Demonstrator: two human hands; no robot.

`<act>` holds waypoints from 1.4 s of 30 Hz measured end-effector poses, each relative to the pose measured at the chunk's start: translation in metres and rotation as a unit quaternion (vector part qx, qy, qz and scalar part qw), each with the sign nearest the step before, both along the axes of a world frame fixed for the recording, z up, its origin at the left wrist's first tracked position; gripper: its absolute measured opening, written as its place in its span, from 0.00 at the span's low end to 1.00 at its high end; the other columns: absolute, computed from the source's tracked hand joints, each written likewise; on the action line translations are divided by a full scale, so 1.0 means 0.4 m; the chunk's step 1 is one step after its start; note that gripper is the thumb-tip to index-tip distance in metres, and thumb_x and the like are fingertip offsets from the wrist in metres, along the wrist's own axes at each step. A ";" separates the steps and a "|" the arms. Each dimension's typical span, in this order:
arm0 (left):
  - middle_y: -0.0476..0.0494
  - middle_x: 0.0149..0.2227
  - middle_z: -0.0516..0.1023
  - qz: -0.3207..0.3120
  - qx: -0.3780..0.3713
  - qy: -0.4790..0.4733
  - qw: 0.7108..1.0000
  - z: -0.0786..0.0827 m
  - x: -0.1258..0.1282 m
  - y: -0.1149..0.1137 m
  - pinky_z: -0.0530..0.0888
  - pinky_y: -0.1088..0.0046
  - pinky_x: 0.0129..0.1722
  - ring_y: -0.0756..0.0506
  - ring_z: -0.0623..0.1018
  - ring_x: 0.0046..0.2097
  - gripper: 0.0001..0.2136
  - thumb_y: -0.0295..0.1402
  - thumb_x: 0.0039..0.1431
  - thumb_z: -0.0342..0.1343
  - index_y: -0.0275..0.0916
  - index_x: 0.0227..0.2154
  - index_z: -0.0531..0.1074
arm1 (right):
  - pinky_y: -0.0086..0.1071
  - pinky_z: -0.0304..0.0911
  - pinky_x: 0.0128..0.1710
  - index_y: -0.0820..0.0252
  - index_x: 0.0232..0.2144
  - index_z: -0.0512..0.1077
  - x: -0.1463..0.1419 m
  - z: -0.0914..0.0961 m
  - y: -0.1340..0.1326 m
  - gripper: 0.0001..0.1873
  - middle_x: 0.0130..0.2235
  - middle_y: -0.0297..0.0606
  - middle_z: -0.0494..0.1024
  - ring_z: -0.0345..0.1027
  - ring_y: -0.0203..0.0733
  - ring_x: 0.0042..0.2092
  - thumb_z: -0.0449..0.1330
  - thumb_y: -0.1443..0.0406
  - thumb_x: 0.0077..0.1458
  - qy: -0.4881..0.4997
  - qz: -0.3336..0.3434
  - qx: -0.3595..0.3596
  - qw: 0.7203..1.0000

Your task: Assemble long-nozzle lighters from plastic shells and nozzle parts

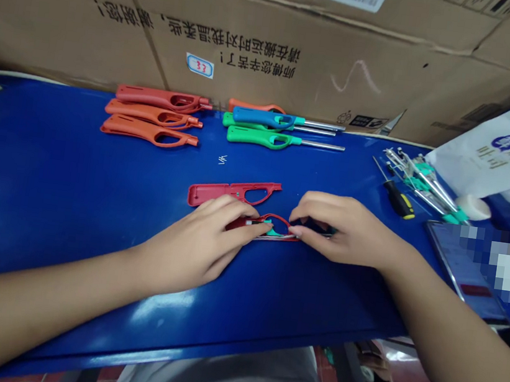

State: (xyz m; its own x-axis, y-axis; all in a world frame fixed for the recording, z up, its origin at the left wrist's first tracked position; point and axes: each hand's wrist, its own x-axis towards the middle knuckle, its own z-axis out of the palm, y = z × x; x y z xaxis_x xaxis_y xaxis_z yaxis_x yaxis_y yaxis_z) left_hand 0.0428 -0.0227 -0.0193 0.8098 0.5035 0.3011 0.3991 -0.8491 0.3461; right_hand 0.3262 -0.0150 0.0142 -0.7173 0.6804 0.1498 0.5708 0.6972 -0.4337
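Observation:
Both my hands press on a red lighter shell half (278, 228) lying on the blue table (48, 189), with a teal insert and a metal tube showing inside it. My left hand (203, 244) grips its left end, fingers closed over it. My right hand (339, 227) pinches its right end, fingertips on the shell's loop. Just behind the hands lies a second red shell half (231, 193), untouched.
Three orange lighter shells (154, 115) lie at the back left. Assembled blue and green lighters (272, 129) lie beside them. A screwdriver (397, 198), a pile of metal tubes with teal parts (421, 178), a tape roll (473, 207) and a white bag stand right. Cardboard boxes (257, 34) wall the back.

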 end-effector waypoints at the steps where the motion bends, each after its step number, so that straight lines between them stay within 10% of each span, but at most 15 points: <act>1: 0.35 0.54 0.73 0.003 -0.002 0.002 1.000 0.000 0.000 0.000 0.74 0.55 0.54 0.38 0.71 0.55 0.18 0.27 0.72 0.48 0.39 0.62 0.68 | 0.31 0.60 0.35 0.57 0.41 0.73 0.006 -0.002 0.007 0.08 0.38 0.38 0.77 0.70 0.38 0.37 0.57 0.61 0.67 0.007 -0.023 0.018 1.000; 14: 0.36 0.57 0.74 0.033 0.013 0.005 0.999 0.004 -0.006 -0.008 0.74 0.53 0.55 0.37 0.73 0.56 0.19 0.29 0.71 0.49 0.38 0.63 0.65 | 0.41 0.69 0.43 0.57 0.44 0.75 0.138 -0.022 0.113 0.15 0.43 0.44 0.74 0.70 0.46 0.39 0.53 0.71 0.56 0.075 -0.305 0.187 0.931; 19: 0.37 0.56 0.75 0.047 -0.013 0.000 0.999 0.008 -0.001 -0.012 0.74 0.54 0.54 0.38 0.74 0.55 0.19 0.30 0.71 0.49 0.40 0.63 0.66 | 0.48 0.62 0.57 0.62 0.53 0.73 0.242 -0.019 0.138 0.25 0.49 0.52 0.73 0.67 0.57 0.54 0.55 0.70 0.51 -0.067 -0.518 0.141 0.841; 25: 0.37 0.55 0.77 0.056 -0.028 -0.017 0.998 0.011 -0.001 -0.011 0.74 0.55 0.54 0.38 0.75 0.54 0.18 0.31 0.71 0.50 0.40 0.61 0.67 | 0.58 0.62 0.52 0.64 0.50 0.76 0.350 -0.047 0.159 0.23 0.48 0.58 0.73 0.65 0.68 0.54 0.55 0.61 0.55 -0.117 -0.634 0.083 0.760; 42: 0.37 0.54 0.77 0.040 -0.047 -0.026 0.998 0.015 -0.002 -0.013 0.74 0.55 0.53 0.38 0.74 0.53 0.18 0.31 0.71 0.50 0.40 0.61 0.67 | 0.54 0.60 0.59 0.64 0.49 0.76 0.336 -0.085 0.182 0.22 0.58 0.54 0.73 0.66 0.61 0.60 0.55 0.56 0.61 -0.149 -0.556 0.066 0.815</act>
State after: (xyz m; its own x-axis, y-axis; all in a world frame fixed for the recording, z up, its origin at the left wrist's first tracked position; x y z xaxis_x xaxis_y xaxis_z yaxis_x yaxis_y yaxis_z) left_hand 0.0420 -0.0281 -0.0132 0.7505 0.5935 0.2906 0.4430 -0.7782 0.4451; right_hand 0.4606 0.0578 -0.0198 0.3149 0.9263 0.2067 0.9476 -0.2944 -0.1242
